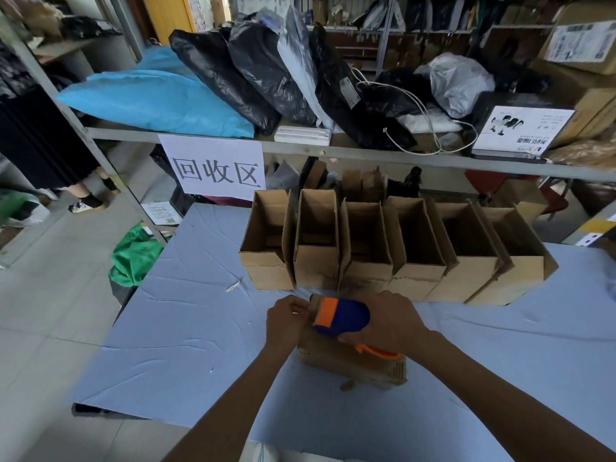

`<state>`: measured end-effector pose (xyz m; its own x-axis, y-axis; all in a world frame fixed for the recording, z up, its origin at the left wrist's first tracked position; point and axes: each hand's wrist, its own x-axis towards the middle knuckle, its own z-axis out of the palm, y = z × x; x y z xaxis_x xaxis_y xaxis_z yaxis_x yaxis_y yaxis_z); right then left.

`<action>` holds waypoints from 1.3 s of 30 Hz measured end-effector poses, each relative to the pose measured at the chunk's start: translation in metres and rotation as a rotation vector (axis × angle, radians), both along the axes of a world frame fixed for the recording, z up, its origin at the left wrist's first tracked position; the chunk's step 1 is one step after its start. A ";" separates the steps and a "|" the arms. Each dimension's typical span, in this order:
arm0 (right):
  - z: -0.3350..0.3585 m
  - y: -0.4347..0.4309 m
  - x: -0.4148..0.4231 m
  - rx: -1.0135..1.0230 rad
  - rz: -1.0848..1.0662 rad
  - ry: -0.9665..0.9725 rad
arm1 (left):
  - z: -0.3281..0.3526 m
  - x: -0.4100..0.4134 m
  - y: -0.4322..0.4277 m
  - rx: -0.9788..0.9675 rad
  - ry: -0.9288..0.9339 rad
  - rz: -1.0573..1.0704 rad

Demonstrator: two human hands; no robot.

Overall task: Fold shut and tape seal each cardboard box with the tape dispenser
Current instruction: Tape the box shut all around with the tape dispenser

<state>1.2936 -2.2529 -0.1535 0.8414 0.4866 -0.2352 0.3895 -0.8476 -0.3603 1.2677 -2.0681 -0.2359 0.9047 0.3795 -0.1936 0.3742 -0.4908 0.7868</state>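
Right hand (390,325): wrapped round tape dispenser (340,316), blue and orange, held atop closed box (350,361) on table (183,311). Left hand (286,323): fingertips bunched at dispenser's mouth; whether they pinch tape, cannot tell. Advice: anchor tape over box end, draw straight along seam, press flat. Behind: open boxes (416,258), six, in a row.

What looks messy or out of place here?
A crumpled green bag or cloth lies on the floor beside the table's left edge, not put away. A small white scrap sits loose on the blue table cover. The open boxes stand in a tidy row.
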 end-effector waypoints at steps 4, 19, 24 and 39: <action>-0.002 0.003 -0.001 -0.028 -0.008 -0.014 | 0.000 0.002 -0.003 0.097 0.063 -0.034; -0.001 -0.014 0.009 -0.123 -0.002 0.055 | 0.003 0.001 -0.006 0.170 0.039 -0.024; 0.011 -0.076 0.013 -0.227 -0.094 0.105 | 0.001 0.006 -0.001 0.135 0.058 -0.019; -0.006 -0.074 0.010 -0.162 -0.103 0.120 | -0.006 0.008 0.024 0.073 0.196 0.128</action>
<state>1.3033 -2.3265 -0.1598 0.8458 0.3475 -0.4047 0.2609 -0.9312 -0.2544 1.2762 -2.0438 -0.2414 0.7958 0.5084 -0.3288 0.5795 -0.4821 0.6571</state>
